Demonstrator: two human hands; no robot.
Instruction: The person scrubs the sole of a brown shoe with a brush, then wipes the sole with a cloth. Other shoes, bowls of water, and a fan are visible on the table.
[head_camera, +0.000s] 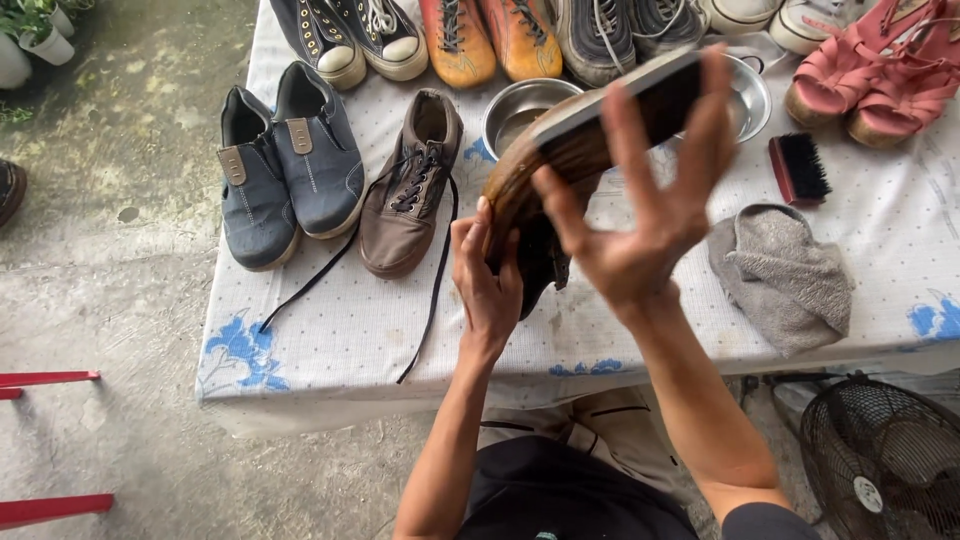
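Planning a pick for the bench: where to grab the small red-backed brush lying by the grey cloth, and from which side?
Grip the brush across its narrow red wooden back, coming from above. It lies on its side on the table, back toward the steel bowl, black bristles away from it. The back is hard and straight-edged; bristles would splay. The grey cloth lies close in front.
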